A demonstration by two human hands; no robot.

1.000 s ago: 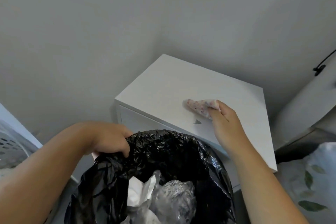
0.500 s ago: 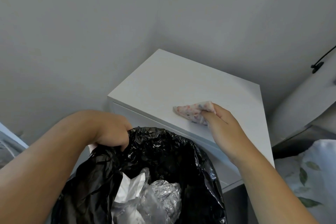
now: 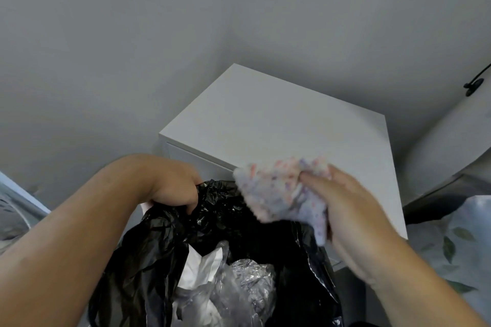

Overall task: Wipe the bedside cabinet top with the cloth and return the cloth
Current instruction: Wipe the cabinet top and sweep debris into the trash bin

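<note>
Right hand (image 3: 348, 210): fingers curled around a bunched cloth (image 3: 284, 191), white with small red and purple specks. The cloth is blurred; it is held in the air over the near front edge of the cabinet and above the open mouth of the bag. Whether any part of it touches the cabinet cannot be told.

Left hand (image 3: 175, 186): closed on the rim of a black plastic bin bag (image 3: 148, 260), fingers folded over the crinkled edge at its far left side. The forearm enters from the lower left.

Bin bag: mouth open, glossy and creased, just in front of the cabinet. Inside lie crumpled clear plastic (image 3: 249, 281) and white paper (image 3: 204, 265).

Bedside cabinet (image 3: 279, 125): white, flat matt top, bare across its visible area. One back corner points into the corner of the room. A drawer front (image 3: 186, 152) shows below the left front edge.

Walls (image 3: 132, 34): plain grey, meeting in a corner directly behind the cabinet.

Right side: a pale curved surface (image 3: 446, 146) beside the cabinet, with a black cord and fitting (image 3: 474, 85) at its upper end. Below it, white fabric printed with green leaves (image 3: 451, 244).

Left edge: a pale perforated basket (image 3: 13, 210), partly in view.
</note>
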